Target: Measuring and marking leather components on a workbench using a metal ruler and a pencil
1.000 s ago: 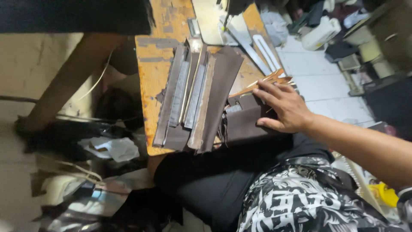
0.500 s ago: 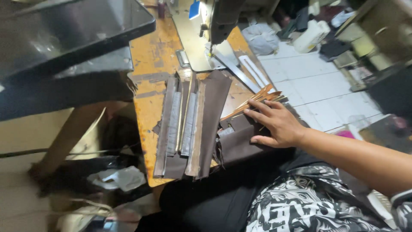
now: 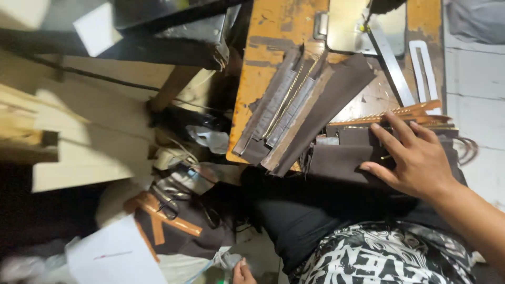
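Note:
My right hand lies flat, fingers spread, on a stack of dark brown fabric pieces at the near edge of a worn orange table. Tan zipper tapes stick out just beyond its fingertips. To the left of the hand lies a fan of long brown strips with zippers. Only a small part of my left hand shows at the bottom edge, down by a whitish scrap on the floor; its grip is hidden.
A sewing machine's metal plate and white flat templates sit at the table's far side. Beneath the table's left side lies a floor pile of brown and orange pieces, white paper and scraps. A dark bench stands at upper left.
The view has swung down and left, so the floor pile now shows. My right hand has stayed on the brown fabric. My left hand has come into view at the bottom.

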